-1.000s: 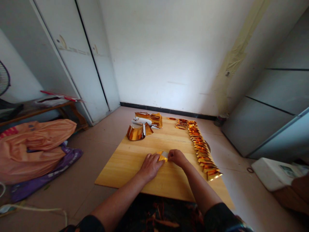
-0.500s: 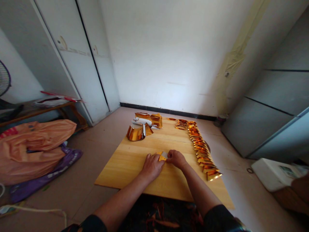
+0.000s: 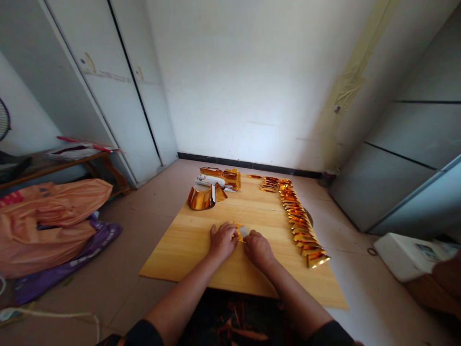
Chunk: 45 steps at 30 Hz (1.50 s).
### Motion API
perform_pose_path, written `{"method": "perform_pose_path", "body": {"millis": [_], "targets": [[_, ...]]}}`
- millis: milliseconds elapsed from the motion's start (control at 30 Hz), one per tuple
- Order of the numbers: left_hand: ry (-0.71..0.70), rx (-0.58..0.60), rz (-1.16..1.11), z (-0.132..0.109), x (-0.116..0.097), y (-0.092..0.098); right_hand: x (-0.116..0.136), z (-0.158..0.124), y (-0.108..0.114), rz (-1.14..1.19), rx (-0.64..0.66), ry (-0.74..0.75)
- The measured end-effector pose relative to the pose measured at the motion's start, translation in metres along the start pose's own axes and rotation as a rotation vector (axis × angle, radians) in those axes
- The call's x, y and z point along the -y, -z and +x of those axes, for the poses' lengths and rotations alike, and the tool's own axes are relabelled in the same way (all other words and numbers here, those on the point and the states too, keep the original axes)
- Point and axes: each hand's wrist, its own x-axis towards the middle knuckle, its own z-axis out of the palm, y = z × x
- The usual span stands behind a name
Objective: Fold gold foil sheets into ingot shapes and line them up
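A small piece of gold foil paper (image 3: pixel 242 232) with a silver-white underside lies on the wooden board (image 3: pixel 187 245) between my hands. My left hand (image 3: pixel 222 240) presses on its left side with curled fingers. My right hand (image 3: pixel 257 248) grips its right side, fingers closed on the fold. A long overlapping row of folded gold pieces (image 3: pixel 298 226) runs along the board's right edge. A stack of gold foil sheets (image 3: pixel 226 177) and a curled gold sheet (image 3: pixel 200 197) sit at the far end.
The board rests low above a tiled floor. Orange and purple plastic bags (image 3: pixel 50 221) lie at the left by a low wooden bench (image 3: pixel 65 161). White cabinet doors (image 3: pixel 118 91) stand behind. A white box (image 3: pixel 406 254) sits at the right near grey panels.
Both hands have drawn slightly nearer to me along the board with the foil piece. My right hand has shifted left and down, closer to my left hand.
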Motion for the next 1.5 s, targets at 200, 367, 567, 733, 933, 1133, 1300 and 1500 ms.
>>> {"method": "perform_pose_path", "body": {"millis": [200, 367, 567, 733, 933, 1133, 1300, 1500], "targets": [[-0.019, 0.026, -0.072, 0.008, 0.009, 0.003, 0.011, -0.008, 0.000, 0.035, 0.030, 0.025], [-0.103, 0.101, -0.121, 0.012, 0.017, 0.004, -0.004, -0.006, -0.002, 0.197, 0.068, 0.164], [-0.196, 0.202, -0.113, 0.022, 0.028, 0.007, -0.035, 0.002, -0.008, 0.263, -0.057, 0.317], [-0.225, 0.222, -0.090, 0.020, 0.027, 0.010, -0.041, 0.007, -0.017, 0.229, -0.065, 0.295], [-0.239, 0.253, -0.089, 0.017, 0.024, 0.015, -0.037, 0.011, -0.019, 0.241, -0.107, 0.300], [-0.256, 0.317, -0.094, 0.020, 0.030, 0.015, -0.034, 0.015, -0.020, 0.267, -0.147, 0.363], [-0.235, 0.324, -0.131, 0.021, 0.033, 0.013, -0.034, 0.020, -0.026, 0.305, -0.147, 0.373], [-0.224, 0.320, -0.153, 0.021, 0.035, 0.011, -0.032, 0.022, -0.024, 0.496, -0.140, 0.472]]}}
